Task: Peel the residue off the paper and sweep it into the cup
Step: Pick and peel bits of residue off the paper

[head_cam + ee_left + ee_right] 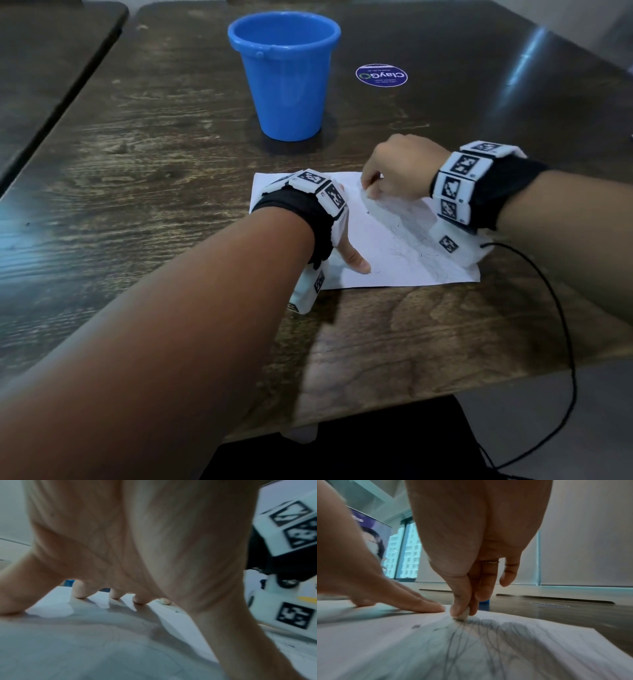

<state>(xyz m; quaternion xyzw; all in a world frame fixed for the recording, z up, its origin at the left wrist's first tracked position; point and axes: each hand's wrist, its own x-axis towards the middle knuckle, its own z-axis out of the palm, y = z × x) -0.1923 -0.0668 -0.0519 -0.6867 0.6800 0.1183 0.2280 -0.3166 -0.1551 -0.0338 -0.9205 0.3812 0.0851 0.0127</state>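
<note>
A white sheet of paper [383,240] with grey pencil scribbles lies on the dark wooden table, near its front edge. My left hand [346,253] presses flat on the paper's left part, fingers spread and straight [78,592]. My right hand [373,192] pinches a small white eraser [463,614] between thumb and fingers and holds it against the paper's far edge, at the top of the scribbles [471,635]. A few dark crumbs [416,626] lie on the sheet. The blue plastic cup [286,73] stands upright and looks empty, beyond the paper.
A round purple sticker [381,75] lies on the table to the right of the cup. A black cable [561,325] runs from my right wrist over the table's front edge. A second dark table [41,68] stands at the left across a gap.
</note>
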